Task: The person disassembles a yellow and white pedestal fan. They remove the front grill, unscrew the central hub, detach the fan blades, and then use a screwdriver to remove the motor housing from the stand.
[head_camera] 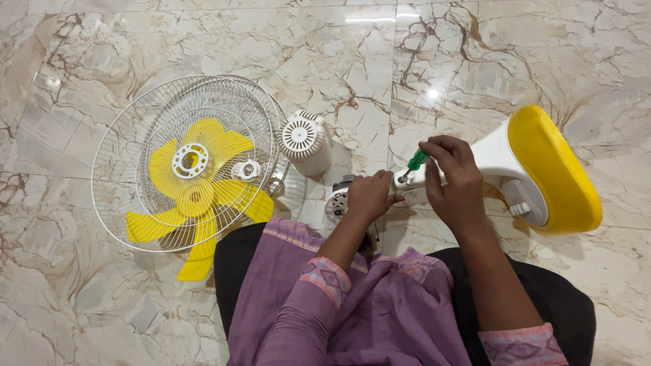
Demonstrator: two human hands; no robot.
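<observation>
Marble floor (475, 54), fan grilles (186, 163), yellow blades (203, 203) beside hands.

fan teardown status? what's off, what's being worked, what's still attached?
Off: the wire grilles, yellow blade and white vented motor cover lie apart on the marble floor. In hand: the left hand grips the bare motor, while the right hand holds a green-handled screwdriver at the joint with the white stand. Left: the motor sits at the stand, which still joins the yellow base.
</observation>
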